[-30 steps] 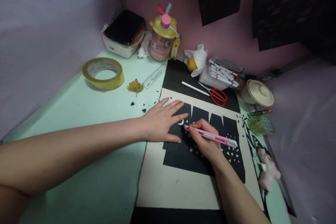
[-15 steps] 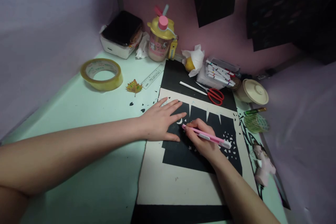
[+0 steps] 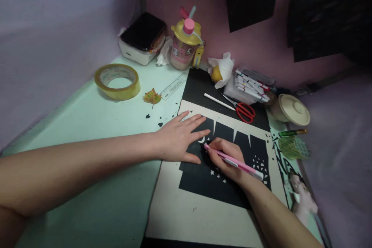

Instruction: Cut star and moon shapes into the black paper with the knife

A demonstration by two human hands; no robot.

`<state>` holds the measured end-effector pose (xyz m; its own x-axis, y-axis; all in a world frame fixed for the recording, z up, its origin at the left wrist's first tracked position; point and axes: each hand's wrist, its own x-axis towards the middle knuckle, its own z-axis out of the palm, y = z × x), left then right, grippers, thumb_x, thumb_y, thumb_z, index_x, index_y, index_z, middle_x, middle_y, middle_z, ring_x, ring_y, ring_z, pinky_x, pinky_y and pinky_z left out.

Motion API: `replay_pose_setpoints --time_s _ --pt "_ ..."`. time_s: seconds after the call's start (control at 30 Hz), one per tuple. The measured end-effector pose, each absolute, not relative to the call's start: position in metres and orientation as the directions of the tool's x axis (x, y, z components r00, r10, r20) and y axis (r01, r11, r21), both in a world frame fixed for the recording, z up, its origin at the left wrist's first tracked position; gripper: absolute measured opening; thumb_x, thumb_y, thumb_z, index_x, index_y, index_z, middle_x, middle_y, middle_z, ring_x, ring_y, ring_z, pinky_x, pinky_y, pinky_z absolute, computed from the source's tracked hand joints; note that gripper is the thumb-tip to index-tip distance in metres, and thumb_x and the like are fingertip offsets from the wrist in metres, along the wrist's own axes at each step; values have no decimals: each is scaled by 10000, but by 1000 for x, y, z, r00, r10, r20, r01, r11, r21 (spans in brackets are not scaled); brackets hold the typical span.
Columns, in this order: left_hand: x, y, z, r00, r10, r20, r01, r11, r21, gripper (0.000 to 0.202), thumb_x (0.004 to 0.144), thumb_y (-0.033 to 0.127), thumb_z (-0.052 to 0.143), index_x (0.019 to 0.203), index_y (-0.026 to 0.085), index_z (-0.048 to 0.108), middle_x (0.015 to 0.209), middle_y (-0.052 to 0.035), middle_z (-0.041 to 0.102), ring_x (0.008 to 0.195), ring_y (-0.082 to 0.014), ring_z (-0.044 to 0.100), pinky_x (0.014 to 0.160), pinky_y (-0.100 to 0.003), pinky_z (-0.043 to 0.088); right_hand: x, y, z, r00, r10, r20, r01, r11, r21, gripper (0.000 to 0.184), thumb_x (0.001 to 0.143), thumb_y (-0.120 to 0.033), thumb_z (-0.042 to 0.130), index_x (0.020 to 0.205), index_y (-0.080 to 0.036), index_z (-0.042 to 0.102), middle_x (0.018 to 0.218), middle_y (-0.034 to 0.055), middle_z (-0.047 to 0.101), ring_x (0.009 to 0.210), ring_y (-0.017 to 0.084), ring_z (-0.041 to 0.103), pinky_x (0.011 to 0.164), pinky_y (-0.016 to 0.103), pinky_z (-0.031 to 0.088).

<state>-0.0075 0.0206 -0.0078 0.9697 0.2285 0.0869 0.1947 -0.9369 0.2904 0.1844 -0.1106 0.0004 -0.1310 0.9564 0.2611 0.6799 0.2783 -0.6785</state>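
From far away, I am seeing the left hand (image 3: pixel 180 139) lying flat on the black paper (image 3: pixel 203 181), over its left part. Its fingers are spreading wide apart, and they are not holding anything. I am seeing the right hand (image 3: pixel 229 159) gripping a pink craft knife (image 3: pixel 240 166). Its thumb and fingers are closing around the knife near the tip, and the fat end is pointing down and to the right. The tip is pointing at the black paper, just beside a little moon cut-out (image 3: pixel 202 140), but it is looking too small for me to tell if it is touching.

The black paper is lying on a pale board (image 3: pixel 188 217), and the board is resting on the light green desk (image 3: pixel 116 201). Three little star cut-outs (image 3: pixel 218 176) are making a row below the right hand, and many small holes are showing near the paper's right side.

Past the top of the board, red-handled scissors (image 3: pixel 245 112) and a thin white stick (image 3: pixel 219 102) are lying on a black sheet (image 3: pixel 197 85). Over on the left, a big roll of yellowish tape (image 3: pixel 120 93) is lying on the desk. A leaf (image 3: pixel 152 96) is sitting near it, and a clear ruler (image 3: pixel 173 86) is lying just beside the leaf. Tiny black paper hearts (image 3: pixel 148 116) are lying between the leaf and the left hand.
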Motion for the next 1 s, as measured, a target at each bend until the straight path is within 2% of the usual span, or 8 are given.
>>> replay_pose_setpoints --time_s 0.37,0.6,0.73,0.9,1.0 --pt "-6 22 -5 975 223 21 206 -931 303 898 820 788 496 1520 249 336 1627 -128 118 1515 -286 86 1213 -481 -9 180 -109 -1 -250 891 380 790 415 -452 201 899 -129 525 735 -241 549 696 33 647 595 157 606 567 268 489" --pt "-6 22 -6 974 223 35 202 -930 308 896 821 789 497 1515 243 347 1625 -131 138 1512 -295 104 1214 -478 -14 181 -109 -2 -296 859 418 801 462 -380 223 902 -110 516 724 -243 517 651 22 624 564 146 578 540 253 471" --pt "-7 22 -6 975 221 37 200 -932 304 898 820 785 504 1515 238 346 1623 -140 144 1512 -299 103 1211 -483 -3 182 -109 -2 -285 861 420 791 459 -404 185 914 -125 525 772 -243 522 683 13 634 585 138 597 559 244 493" --pt "-7 22 -5 975 219 35 199 -933 300 895 823 768 522 1518 234 340 1623 -145 139 1509 -311 109 1206 -496 3 184 -111 -1 -208 860 467 688 468 -555 171 884 -58 585 833 -213 534 747 22 658 663 131 647 606 222 514" --pt "-7 22 -4 975 218 33 198 -932 303 900 821 767 526 1519 231 337 1623 -148 136 1510 -311 105 1204 -498 6 184 -111 0 -215 864 455 673 469 -572 194 874 -34 585 818 -212 531 731 20 652 653 131 647 592 224 508"
